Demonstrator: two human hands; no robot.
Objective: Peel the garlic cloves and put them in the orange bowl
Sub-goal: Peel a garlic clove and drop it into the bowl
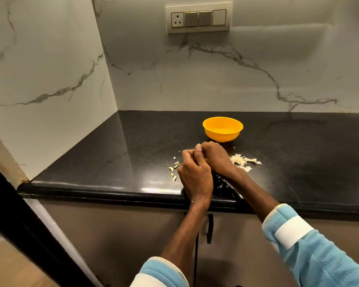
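Observation:
An orange bowl [222,129] stands on the black counter [112,154], just beyond my hands. My left hand [194,172] and my right hand [215,157] meet above the counter, fingers curled together around something small; the clove itself is hidden between them. A few unpeeled garlic cloves [173,171] lie on the counter left of my left hand. The inside of the bowl shows no cloves from this angle.
A pile of papery garlic skins [244,160] lies right of my right hand, with a few scraps near the counter's front edge [222,185]. Marble walls close off the left and back. A switch panel [198,18] sits on the back wall.

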